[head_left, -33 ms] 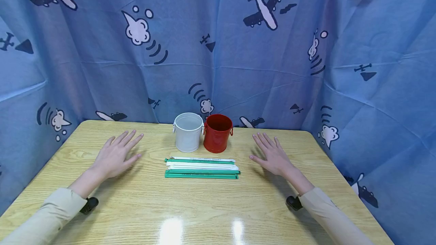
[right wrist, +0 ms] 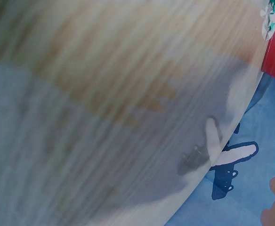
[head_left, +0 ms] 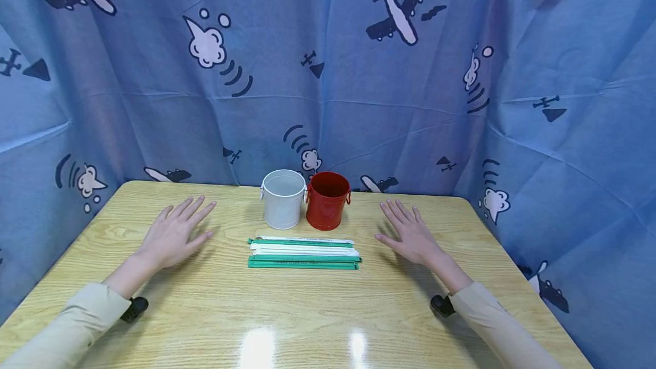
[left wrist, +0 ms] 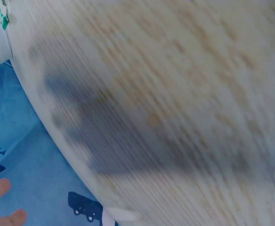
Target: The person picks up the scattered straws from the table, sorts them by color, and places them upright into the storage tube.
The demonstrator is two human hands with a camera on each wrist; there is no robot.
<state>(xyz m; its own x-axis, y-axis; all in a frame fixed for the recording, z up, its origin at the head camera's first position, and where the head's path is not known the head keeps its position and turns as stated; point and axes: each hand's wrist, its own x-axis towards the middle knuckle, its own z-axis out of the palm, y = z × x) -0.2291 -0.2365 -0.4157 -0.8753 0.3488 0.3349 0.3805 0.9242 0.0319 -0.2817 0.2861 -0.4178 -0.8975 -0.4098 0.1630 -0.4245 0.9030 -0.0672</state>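
Observation:
Several long thin straws in paper wrappers, some green (head_left: pixel 302 265) and some white (head_left: pixel 307 251), lie side by side across the middle of the table. Just behind them a white bucket (head_left: pixel 283 206) and a red bucket (head_left: pixel 325 212) stand upright next to each other, with small handles at their sides. To the left of the straws is my left hand (head_left: pixel 171 236), palm down with its fingers spread, holding nothing. My right hand (head_left: pixel 410 237) is likewise spread, to the right of the straws and apart from them. Both hands cast shadows on the wood.
The light wooden table (head_left: pixel 205 306) has rounded back corners. A blue curtain (head_left: pixel 266 73) printed with aeroplanes hangs close behind its back edge and along both sides. A black wrist camera (head_left: pixel 135 310) sits under the left sleeve, another (head_left: pixel 442 305) under the right.

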